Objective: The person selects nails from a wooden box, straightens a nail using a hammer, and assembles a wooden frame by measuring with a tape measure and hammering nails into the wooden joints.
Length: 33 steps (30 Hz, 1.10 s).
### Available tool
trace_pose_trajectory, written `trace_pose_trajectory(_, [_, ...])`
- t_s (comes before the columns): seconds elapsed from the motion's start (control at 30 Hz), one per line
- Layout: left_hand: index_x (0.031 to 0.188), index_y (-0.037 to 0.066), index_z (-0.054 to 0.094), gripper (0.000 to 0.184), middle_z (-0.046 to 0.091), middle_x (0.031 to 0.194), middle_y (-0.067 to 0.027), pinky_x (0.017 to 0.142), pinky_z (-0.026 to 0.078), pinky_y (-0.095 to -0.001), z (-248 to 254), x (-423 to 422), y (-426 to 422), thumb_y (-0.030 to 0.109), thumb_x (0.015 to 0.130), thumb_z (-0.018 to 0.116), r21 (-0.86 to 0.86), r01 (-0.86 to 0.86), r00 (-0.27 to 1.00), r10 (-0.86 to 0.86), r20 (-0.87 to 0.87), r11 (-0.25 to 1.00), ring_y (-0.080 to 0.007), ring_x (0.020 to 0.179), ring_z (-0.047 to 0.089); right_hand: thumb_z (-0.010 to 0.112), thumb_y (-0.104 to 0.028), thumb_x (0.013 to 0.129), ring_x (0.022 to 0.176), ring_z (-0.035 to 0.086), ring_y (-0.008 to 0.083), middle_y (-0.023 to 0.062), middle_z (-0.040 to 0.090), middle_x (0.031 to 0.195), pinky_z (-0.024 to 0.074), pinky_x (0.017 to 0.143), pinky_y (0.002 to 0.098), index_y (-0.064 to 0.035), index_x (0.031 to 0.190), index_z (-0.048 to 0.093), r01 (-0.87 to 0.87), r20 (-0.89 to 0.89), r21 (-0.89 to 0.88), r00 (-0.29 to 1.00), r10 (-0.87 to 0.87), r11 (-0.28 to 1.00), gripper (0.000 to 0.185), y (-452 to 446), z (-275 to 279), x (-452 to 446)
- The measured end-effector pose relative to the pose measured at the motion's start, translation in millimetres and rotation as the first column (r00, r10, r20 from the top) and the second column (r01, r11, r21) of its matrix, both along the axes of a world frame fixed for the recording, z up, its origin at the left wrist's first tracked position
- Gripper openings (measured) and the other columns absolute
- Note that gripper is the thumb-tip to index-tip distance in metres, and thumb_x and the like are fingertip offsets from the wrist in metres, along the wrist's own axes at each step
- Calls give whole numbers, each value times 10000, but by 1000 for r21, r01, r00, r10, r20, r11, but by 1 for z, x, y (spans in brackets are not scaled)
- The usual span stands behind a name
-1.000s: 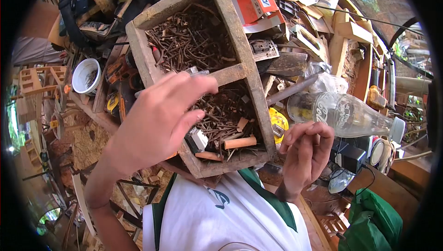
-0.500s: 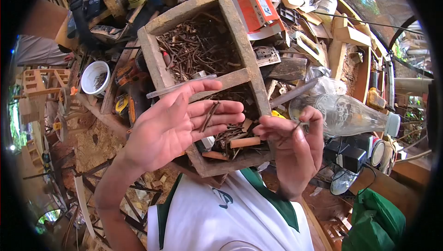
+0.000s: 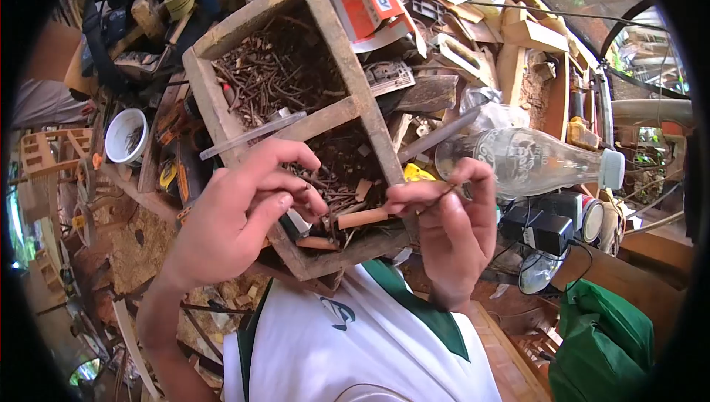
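Observation:
My left hand is curled over the near compartment of a divided wooden box. The rusty nails in its fingers are mostly hidden. My right hand, at the box's right edge, pinches a thin dark nail between thumb and fingers. Many rusty nails fill the far compartment. More nails and small wood pieces, among them an orange-brown block, lie in the near one. A clear plastic strip rests across the box beside my left hand.
Right of the box lies a clear glass bottle, with a black adapter below it. A white cup holding small nails stands left. An orange-red carton, wood offcuts and tools crowd the back. A green bag sits lower right.
My left hand has turned over and its spread fingers have curled in around the nails. The right hand keeps its pinch. The whole view has shifted, with the box now further left.

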<state>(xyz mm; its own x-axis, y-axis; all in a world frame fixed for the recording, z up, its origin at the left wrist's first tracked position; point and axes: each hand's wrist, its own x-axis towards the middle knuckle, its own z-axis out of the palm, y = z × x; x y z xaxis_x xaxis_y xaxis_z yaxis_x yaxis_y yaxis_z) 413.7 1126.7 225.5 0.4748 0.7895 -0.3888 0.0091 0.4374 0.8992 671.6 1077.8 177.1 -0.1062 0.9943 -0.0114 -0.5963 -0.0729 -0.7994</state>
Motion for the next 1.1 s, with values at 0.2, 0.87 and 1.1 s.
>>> trace_pose_trajectory(0.2, [1182,-6,619,284,721,910,-144,793,567,-347,4,0,9,-106,932,525,386,312,853,-77,-516,868,-258,866,743,445,-49,1073,953,716,290,281,731,1078,555,914,395,-56,1224,359,163,158,17,974,-164,986,173,-9,-5,9])
trace_pose_trajectory(0.87, [1100,3,662,355,648,1076,-169,908,497,-465,16,25,32,-26,753,728,676,585,658,226,-719,448,-385,1019,619,678,-266,839,1127,609,221,28,649,1114,462,933,382,-132,1115,661,-397,809,588,294,-509,705,308,0,-15,-9])
trace_pose_trajectory(1.1, [1163,-1,614,483,603,1109,-185,909,477,-489,13,25,36,10,709,776,550,597,545,207,-812,584,-414,1026,589,665,-238,837,1089,619,193,22,645,1083,481,918,373,-129,1189,657,-409,818,573,331,-470,710,369,-3,-29,-8])
